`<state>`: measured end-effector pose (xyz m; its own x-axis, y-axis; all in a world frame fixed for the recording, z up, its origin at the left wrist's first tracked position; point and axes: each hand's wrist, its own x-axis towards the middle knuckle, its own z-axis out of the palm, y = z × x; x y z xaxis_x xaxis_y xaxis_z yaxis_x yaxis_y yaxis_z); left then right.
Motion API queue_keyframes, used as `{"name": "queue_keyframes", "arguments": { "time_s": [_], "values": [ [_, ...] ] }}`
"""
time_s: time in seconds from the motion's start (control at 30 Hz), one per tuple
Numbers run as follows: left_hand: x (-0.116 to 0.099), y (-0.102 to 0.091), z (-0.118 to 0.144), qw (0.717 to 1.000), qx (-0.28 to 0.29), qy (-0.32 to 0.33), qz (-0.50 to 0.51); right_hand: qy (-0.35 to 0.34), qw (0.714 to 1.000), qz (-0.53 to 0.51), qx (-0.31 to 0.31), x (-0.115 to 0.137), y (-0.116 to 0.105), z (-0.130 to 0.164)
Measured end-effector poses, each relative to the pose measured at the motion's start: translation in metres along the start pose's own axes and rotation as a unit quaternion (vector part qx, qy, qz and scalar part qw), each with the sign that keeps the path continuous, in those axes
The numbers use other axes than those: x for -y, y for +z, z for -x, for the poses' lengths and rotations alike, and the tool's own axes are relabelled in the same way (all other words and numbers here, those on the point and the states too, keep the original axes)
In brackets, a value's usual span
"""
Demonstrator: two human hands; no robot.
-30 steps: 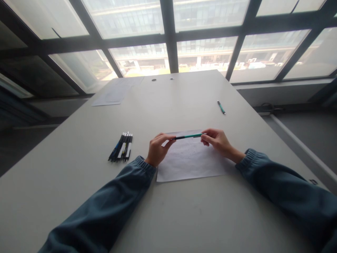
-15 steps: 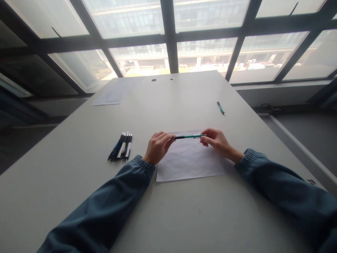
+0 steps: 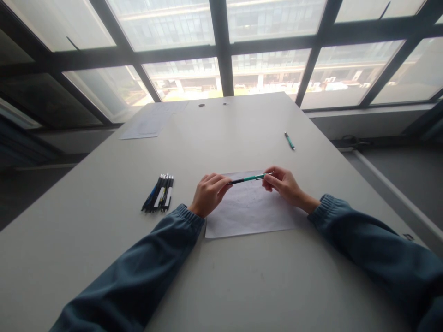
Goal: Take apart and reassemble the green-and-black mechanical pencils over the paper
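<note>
A green pen with a black grip (image 3: 249, 178) is held level between both hands just above a white sheet of paper (image 3: 249, 212). My left hand (image 3: 208, 193) pinches the black end. My right hand (image 3: 284, 184) pinches the other end, which sits slightly higher. Both forearms in blue sleeves rest on the grey table (image 3: 221, 276).
A row of several pens (image 3: 159, 193) lies to the left of the sheet. A second green pen (image 3: 290, 140) lies alone at the far right. Loose papers (image 3: 148, 122) sit at the far left corner. Large windows (image 3: 221, 41) stand behind the table.
The pen's right end has tipped up slightly in my right hand. Both hands stay in nearly the same place.
</note>
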<state>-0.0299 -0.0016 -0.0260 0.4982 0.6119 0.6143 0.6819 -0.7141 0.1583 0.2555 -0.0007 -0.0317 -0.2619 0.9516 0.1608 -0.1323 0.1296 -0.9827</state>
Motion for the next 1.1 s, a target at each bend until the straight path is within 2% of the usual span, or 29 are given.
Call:
{"name": "queue_keyframes", "arguments": {
  "time_s": [0.13,0.33,0.43,0.7,1.1],
  "values": [
    [0.0003,0.0010,0.0003,1.000,-0.011,-0.008,0.018,-0.011,1.000,0.015,-0.013,0.0000,-0.0002,-0.0005],
    [0.0025,0.0007,0.0000,0.999,-0.034,-0.030,0.024,-0.049,0.994,0.035,-0.094,0.0010,0.0006,-0.0020],
    [0.0025,0.0010,-0.0007,0.998,-0.042,-0.041,0.039,-0.072,0.990,0.050,-0.113,-0.0003,0.0012,-0.0025],
    [-0.0059,0.0043,-0.0028,0.971,-0.104,-0.137,0.165,-0.081,0.986,0.065,-0.133,0.0018,0.0037,-0.0028],
    [-0.0028,0.0065,-0.0023,0.972,-0.104,-0.141,0.160,-0.087,0.984,0.079,-0.131,-0.0043,0.0023,-0.0023]
  ]
}}
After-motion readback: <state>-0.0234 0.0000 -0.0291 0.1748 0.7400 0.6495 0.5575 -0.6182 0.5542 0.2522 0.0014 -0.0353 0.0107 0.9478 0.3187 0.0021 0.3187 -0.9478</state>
